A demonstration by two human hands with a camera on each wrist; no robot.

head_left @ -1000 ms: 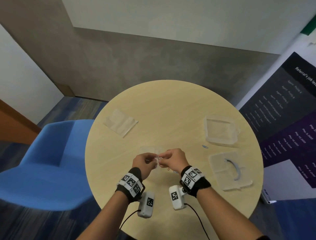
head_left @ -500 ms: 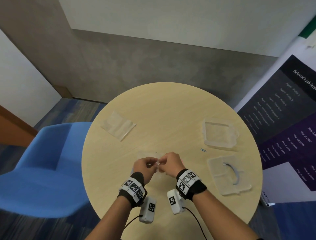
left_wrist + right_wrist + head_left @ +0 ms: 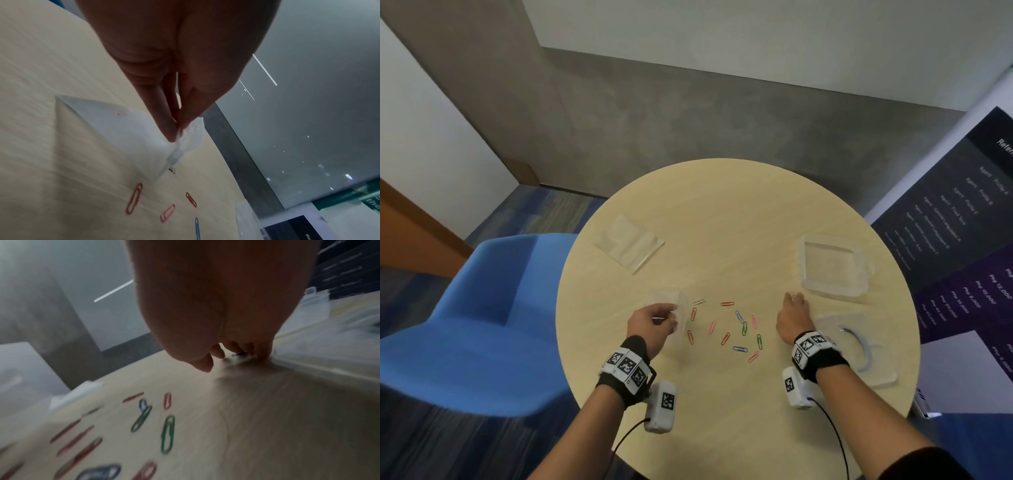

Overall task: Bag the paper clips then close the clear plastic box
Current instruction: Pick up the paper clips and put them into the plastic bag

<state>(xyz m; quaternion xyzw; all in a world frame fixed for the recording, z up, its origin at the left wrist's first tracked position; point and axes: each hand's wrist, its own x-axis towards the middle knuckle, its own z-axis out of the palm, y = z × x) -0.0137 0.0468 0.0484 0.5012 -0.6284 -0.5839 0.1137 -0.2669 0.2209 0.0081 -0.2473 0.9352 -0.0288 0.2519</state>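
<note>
Plenty of coloured paper clips (image 3: pixel 726 329) are scattered on the round table (image 3: pixel 722 212), right between the 2 hands, just past the left fingertips and beside the right thumb. The only writing is on the dark poster (image 3: pixel 959 219) off to the right: rows starting "Agent", mostly too blurry to read. The left hand (image 3: pixel 654 323) has thumb and fingers clamped on the mouth of a small clear bag (image 3: pixel 123 129), which hangs from the pinch down to the table with its opening facing the clips. The right hand (image 3: pixel 792 317) is palm down, fingertips (image 3: pixel 261 353) curled onto a blue clip (image 3: pixel 239 355) lying on the wood; can't tell if it's actually pinched yet. Just past those fingertips sits the clear plastic box (image 3: pixel 832 267), open, and its lid (image 3: pixel 856 346) lies flat beside the right wrist. Another clear bag (image 3: pixel 630 243) lies well beyond the left fingers. A blue chair (image 3: pixel 476 325) is tucked in on the left.
</note>
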